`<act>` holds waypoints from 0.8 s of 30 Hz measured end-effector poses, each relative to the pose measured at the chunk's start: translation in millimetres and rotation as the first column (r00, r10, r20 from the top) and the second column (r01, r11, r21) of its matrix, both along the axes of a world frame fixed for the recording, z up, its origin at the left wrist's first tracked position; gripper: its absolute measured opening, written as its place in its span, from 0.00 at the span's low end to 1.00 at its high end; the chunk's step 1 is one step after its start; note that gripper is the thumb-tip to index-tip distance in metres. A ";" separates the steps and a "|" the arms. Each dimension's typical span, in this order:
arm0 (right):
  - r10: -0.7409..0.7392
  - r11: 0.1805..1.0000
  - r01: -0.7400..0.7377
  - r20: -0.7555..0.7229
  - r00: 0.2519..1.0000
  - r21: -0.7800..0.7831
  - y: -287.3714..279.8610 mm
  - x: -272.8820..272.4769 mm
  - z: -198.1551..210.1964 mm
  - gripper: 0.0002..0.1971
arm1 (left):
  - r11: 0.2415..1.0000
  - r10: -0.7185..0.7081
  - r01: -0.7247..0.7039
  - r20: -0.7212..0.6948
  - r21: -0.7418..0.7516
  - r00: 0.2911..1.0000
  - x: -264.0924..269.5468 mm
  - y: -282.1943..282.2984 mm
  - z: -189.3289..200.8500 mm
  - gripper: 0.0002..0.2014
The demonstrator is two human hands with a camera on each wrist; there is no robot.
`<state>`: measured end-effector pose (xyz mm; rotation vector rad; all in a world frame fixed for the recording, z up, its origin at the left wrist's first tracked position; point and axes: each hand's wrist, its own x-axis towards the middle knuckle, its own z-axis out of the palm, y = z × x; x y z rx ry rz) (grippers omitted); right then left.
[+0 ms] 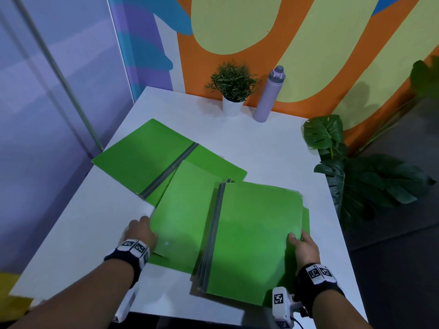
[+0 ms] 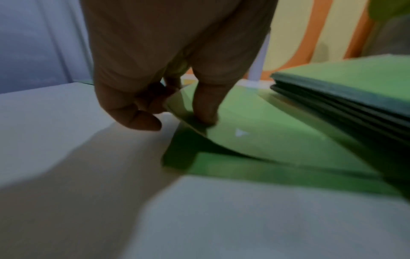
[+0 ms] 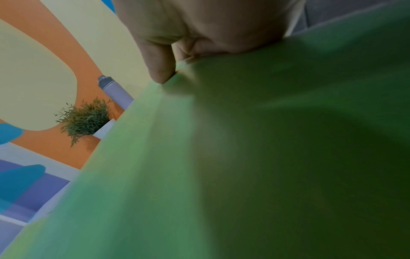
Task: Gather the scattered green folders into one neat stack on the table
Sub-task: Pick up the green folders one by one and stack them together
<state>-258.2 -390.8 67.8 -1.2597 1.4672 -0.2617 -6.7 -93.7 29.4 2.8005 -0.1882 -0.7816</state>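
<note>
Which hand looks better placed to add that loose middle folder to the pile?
Probably the left hand: it already pinches the middle folder at its lifted corner, while the right hand grips the stack.

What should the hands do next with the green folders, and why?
Probably lift the folder the left hand pinches by its raised edge onto the pile held by the right hand; it lies partly under that pile, and another folder waits behind.

no readable text anywhere, only black-and-white coded marker squares on both wristbands (image 1: 134, 246), small dark mark beside far folder (image 1: 166, 148), illegible
</note>
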 end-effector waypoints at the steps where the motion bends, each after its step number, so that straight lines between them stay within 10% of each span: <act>1: -0.016 1.000 0.016 0.000 1.000 -0.001 -1.4 -0.6 0.3 0.29 | 0.995 0.048 -0.047 0.019 -0.085 0.999 4.4 1.0 6.7 0.22; 8: -0.067 0.998 0.067 0.016 0.998 -0.005 -11.4 -2.3 7.4 0.26 | 0.939 0.333 -0.284 0.321 -0.192 0.887 63.3 45.8 55.5 0.23; 11: -0.071 0.997 0.071 0.013 0.997 0.005 -10.3 0.8 4.3 0.27 | 0.986 0.165 -0.156 0.387 -0.054 0.907 56.1 42.1 45.6 0.24; 16: -0.040 0.999 0.040 0.006 0.999 0.023 -2.7 6.8 0.4 0.30 | 0.957 -0.135 0.177 0.188 -0.231 0.973 -3.7 -3.3 9.8 0.09; 24: -0.021 0.999 0.020 0.029 0.999 0.035 3.4 4.4 -3.1 0.30 | 0.926 -0.370 0.345 0.188 0.152 0.910 -14.8 -9.1 -13.9 0.09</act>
